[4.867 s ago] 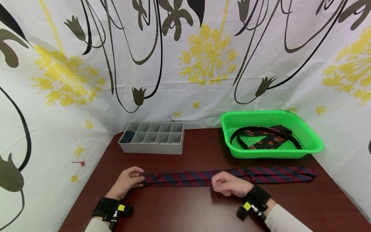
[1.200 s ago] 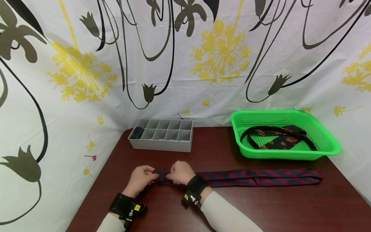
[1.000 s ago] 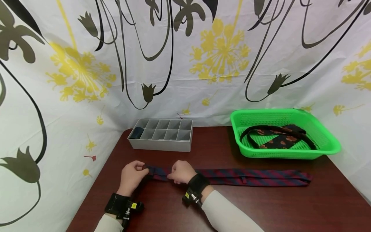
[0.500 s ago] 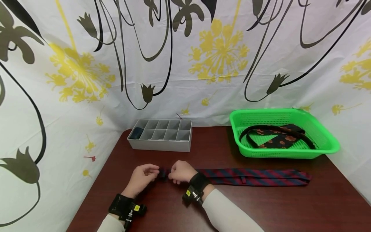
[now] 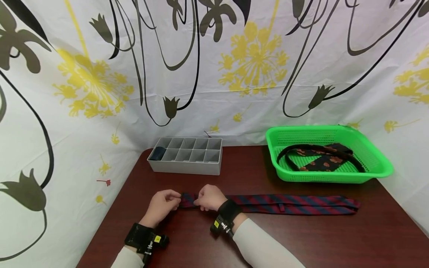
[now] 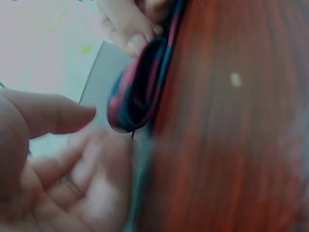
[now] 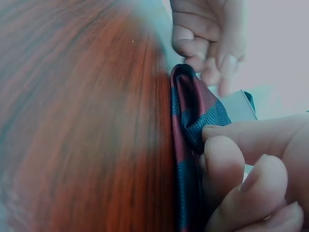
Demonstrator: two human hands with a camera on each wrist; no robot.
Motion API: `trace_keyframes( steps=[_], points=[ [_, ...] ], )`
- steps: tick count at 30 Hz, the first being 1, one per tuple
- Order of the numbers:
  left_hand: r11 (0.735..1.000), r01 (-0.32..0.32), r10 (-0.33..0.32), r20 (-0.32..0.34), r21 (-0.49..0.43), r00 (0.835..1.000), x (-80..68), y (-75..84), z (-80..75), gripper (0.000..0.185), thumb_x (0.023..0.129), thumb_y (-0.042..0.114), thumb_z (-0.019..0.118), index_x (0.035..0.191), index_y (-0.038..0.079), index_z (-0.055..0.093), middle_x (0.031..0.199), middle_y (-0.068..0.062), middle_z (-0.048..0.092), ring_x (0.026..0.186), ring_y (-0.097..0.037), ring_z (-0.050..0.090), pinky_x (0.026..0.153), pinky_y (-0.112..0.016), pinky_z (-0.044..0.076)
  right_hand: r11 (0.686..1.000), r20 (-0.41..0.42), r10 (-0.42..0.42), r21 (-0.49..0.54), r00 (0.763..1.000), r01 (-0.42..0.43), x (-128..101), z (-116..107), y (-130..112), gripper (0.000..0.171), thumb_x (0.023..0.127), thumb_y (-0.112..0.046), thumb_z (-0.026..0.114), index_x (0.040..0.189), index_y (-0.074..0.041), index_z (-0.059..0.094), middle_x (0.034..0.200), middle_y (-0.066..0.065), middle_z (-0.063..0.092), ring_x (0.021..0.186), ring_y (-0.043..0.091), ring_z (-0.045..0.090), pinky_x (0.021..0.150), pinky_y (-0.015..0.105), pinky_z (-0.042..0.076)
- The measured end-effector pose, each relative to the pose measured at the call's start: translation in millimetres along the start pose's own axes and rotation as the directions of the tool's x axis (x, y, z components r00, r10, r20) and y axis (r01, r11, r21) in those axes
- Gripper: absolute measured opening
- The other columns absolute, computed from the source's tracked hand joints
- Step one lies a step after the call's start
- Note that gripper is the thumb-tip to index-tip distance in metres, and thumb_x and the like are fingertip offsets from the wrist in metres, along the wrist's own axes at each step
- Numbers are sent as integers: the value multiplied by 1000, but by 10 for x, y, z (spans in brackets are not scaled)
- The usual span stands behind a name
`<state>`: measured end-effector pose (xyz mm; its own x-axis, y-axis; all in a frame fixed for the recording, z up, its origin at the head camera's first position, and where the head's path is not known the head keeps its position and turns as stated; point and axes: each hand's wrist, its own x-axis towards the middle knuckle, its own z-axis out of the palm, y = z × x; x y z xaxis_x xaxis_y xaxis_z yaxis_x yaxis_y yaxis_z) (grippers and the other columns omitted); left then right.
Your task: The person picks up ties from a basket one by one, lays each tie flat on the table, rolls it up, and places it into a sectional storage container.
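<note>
A necktie (image 5: 295, 204) with red and navy stripes lies lengthwise across the table, its left end turned over into a small rolled fold (image 7: 190, 101). My right hand (image 5: 210, 198) pinches the tie just behind this fold, thumb and fingertips pressed on the cloth. At the fold's left side is my left hand (image 5: 161, 206). In the left wrist view its thumb (image 6: 63, 113) and blurred fingers are spread apart, with the looped end (image 6: 133, 104) just beyond them. Part of the tie is hidden beneath my right hand.
Behind the hands stands a grey divided box (image 5: 186, 168), a dark rolled piece of cloth (image 5: 158, 153) in its left front compartment. At the back right, a green basket (image 5: 330, 178) holds a dark floral tie (image 5: 323, 163). A patterned curtain hangs behind the table.
My right hand has come left from mid-tie to near its end. The tie's left end, earlier flat, is now folded over. My left hand has shifted right and its fingers have loosened.
</note>
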<state>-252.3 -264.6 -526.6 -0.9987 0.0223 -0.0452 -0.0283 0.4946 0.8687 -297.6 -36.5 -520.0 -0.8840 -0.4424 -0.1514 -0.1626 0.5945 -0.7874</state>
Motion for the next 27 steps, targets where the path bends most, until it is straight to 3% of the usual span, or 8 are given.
trace_keyframes(
  steps=[2,4,7,9,12,20,27],
  points=[
    [999,36,-35,-25,21,999,-10,-6,0,20,97,12,74,116,5,76,91,-6,78,77,-15,72,70,-27,60,1000,4,-9,-1,1000,9,3,8,10,40,94,-23,78,57,-16,63,51,-6,63,44,8,56,47,22,40],
    [999,33,-33,6,36,999,-14,-15,-4,33,97,13,76,129,6,72,95,-7,77,77,-15,72,71,-27,61,1000,15,-10,-4,1000,10,15,16,28,40,94,-23,78,57,-16,63,52,-6,64,44,9,55,47,23,40],
    [998,-27,22,82,60,996,-15,-15,-12,53,94,13,80,144,10,64,106,-10,73,82,-17,70,73,-27,60,1000,36,-5,-10,999,6,37,18,49,40,94,-23,78,58,-17,64,52,-6,64,45,10,55,49,24,42],
    [994,-77,67,118,83,991,-12,-14,-20,57,91,14,83,145,11,63,109,-12,70,84,-17,67,73,-26,58,1000,43,-5,-6,999,5,52,16,58,38,94,-24,78,58,-16,66,53,-5,65,46,11,55,50,25,43],
    [989,-107,94,123,104,988,-8,-4,-27,49,89,15,85,136,12,69,109,-11,69,85,-17,65,72,-25,55,1000,54,6,3,999,-6,65,6,60,38,94,-26,77,59,-16,67,55,-4,67,47,11,56,51,26,44],
    [993,-82,71,121,88,990,-17,20,-34,36,90,14,84,123,9,73,105,-11,68,83,-18,65,72,-25,56,999,57,25,40,998,-28,40,-15,28,39,97,-30,75,62,-15,69,56,-2,66,48,11,56,51,25,43],
    [999,-49,51,151,-17,987,-29,39,-19,29,98,10,75,126,3,70,100,-14,68,76,-20,73,71,-31,64,984,-79,-113,-144,990,101,7,2,-25,54,91,-27,78,48,-23,46,44,-14,40,43,6,39,46,22,28]
  ],
)
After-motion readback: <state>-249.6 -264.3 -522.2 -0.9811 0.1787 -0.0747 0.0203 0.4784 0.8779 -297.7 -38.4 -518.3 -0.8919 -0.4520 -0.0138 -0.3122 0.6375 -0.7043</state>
